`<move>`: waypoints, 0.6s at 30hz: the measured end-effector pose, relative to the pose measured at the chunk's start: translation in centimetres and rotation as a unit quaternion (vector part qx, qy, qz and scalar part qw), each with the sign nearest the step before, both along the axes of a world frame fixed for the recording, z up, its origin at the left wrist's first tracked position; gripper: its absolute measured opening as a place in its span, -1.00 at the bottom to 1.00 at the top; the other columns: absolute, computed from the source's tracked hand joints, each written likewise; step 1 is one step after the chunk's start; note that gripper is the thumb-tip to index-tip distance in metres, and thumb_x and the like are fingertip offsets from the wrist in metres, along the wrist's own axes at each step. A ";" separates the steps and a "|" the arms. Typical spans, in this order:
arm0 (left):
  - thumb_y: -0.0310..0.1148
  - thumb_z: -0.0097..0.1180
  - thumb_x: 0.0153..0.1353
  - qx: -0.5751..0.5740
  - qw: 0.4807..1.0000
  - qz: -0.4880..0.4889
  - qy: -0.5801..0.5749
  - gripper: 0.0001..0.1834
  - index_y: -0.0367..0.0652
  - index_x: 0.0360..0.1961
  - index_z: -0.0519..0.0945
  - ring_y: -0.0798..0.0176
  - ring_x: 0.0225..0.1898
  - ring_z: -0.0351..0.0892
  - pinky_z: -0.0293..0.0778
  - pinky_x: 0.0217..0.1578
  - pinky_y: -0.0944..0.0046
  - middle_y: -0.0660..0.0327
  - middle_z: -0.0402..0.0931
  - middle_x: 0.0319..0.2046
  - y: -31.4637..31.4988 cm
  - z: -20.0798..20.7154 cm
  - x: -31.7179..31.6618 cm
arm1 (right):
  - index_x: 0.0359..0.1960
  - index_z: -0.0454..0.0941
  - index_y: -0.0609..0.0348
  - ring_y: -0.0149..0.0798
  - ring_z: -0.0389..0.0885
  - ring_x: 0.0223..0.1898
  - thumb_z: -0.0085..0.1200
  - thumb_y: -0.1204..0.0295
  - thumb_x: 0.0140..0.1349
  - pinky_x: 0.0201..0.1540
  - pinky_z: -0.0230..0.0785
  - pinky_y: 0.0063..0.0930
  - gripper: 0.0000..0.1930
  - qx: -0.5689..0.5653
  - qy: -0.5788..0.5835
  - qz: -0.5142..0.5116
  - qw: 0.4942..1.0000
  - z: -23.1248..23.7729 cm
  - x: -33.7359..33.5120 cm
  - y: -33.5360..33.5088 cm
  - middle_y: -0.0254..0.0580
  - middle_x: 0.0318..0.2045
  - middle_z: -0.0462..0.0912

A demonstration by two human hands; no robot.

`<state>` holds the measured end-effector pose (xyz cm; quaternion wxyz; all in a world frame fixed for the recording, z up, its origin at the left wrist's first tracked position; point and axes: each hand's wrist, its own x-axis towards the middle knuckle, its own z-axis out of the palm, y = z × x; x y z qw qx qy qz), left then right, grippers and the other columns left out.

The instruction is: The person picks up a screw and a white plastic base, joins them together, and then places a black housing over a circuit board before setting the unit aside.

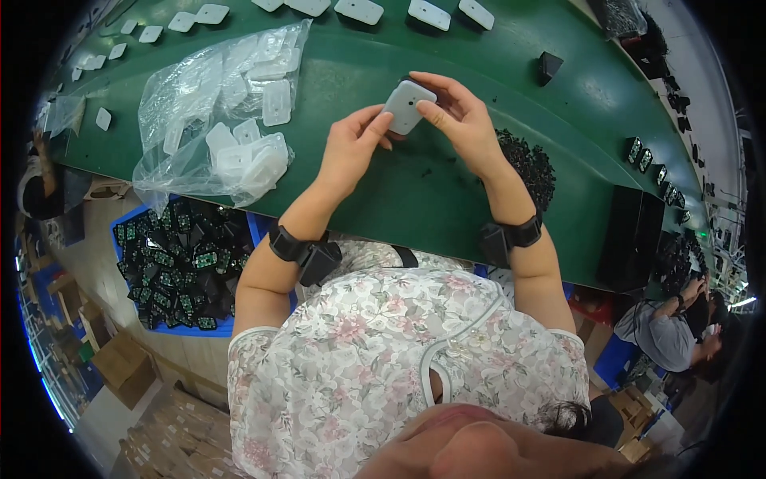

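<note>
Above the green bench, both hands hold one white plastic cover [409, 106], a rounded rectangle with small dark holes, tilted toward me. My left hand [357, 142] pinches its lower left edge between thumb and fingers. Across its right side lies the thumb of my right hand [461, 118], with the fingers curled behind the far edge. Something dark shows at the cover's top edge; its underside is hidden. To the left, a clear plastic bag [171, 100] holds several similar translucent white covers [277, 102]. Beside my right forearm is a pile of small black parts [528, 169].
A row of white covers [359, 10] runs along the bench's far side. A blue bin [227, 326] of black units with green circuit boards stands at lower left. At right are a black box [630, 238], a small black block [549, 67] and another person [666, 334].
</note>
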<state>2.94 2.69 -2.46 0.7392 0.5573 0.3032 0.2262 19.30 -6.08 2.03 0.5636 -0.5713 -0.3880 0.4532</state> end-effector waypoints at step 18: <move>-0.41 0.10 0.16 0.510 0.838 0.124 0.149 -0.87 -0.24 -0.32 0.55 -0.06 -0.26 0.48 0.40 -0.21 0.08 0.04 0.50 -0.31 2.7 1.1 -3.6 | 0.11 0.47 0.20 -0.41 0.51 -0.10 0.15 0.54 0.18 0.01 0.36 -0.54 -0.58 0.064 -0.222 -0.121 0.965 0.1 5.1 -0.4 -0.27 -0.10 0.56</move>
